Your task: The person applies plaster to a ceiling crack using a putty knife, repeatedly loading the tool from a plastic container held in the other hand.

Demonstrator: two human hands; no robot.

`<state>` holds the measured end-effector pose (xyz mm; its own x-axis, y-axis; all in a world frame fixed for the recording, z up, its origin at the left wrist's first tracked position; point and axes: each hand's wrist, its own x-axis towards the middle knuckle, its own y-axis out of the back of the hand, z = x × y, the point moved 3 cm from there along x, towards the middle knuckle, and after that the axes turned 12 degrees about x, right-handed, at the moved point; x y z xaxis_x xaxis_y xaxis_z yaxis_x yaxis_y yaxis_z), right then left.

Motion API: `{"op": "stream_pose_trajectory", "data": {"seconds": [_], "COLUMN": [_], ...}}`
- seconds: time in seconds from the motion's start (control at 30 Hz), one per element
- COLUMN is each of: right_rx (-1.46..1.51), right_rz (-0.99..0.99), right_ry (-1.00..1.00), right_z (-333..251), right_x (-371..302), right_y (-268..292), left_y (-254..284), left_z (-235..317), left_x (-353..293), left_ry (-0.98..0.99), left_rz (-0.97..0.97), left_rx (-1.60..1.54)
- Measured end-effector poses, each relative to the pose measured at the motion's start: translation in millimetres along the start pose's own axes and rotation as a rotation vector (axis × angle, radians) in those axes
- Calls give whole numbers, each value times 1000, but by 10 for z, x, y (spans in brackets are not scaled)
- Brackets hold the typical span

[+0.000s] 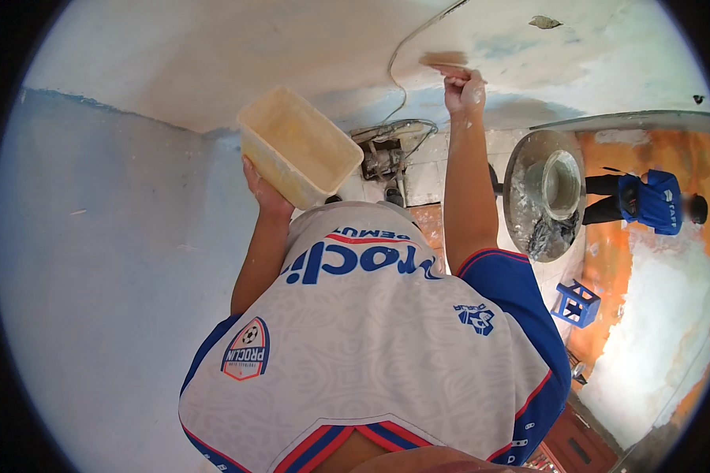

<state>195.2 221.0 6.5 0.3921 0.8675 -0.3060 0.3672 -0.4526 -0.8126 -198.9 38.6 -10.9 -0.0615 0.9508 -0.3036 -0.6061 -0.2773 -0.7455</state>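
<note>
My left hand [267,191] grips the side of a cream-coloured rectangular plastic tub [301,146], tilted with its open top facing the wall. Pale smears coat the tub's inside. Higher up on the right, my right hand [467,91] is closed, with whitish smears on the fingers, and reaches to the pale wall [331,51]. A thin, flat scraper [445,65] shows nearly edge-on at its fingertips, against or very close to the wall. Its handle is hidden by the hand. A darker patch or shadow lies beside the scraper.
A cable [393,67] runs down the wall to a dusty machine [383,160] on the floor. To the right, a round table [521,201] bears a bucket [562,185] and a crumpled dark bag [552,234]. Beyond are a blue stool [578,303] and a person in blue [651,201].
</note>
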Motion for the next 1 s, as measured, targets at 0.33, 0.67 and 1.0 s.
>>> {"op": "stream_pose_trajectory", "data": {"seconds": [0.33, 0.67, 1.0], "right_rx": [-97, -59, -324], "right_rz": [50, -45, 210], "right_ry": [-4, 95, 313], "right_z": [86, -66, 50], "right_x": [-210, -334, -14], "right_y": [224, 201, -318], "left_y": [5, 91, 199], "left_z": [47, 73, 130], "left_x": [15, 2, -94], "left_ry": [-4, 16, 24], "left_rz": [34, 72, 108], "left_rx": [27, 38, 115]}}
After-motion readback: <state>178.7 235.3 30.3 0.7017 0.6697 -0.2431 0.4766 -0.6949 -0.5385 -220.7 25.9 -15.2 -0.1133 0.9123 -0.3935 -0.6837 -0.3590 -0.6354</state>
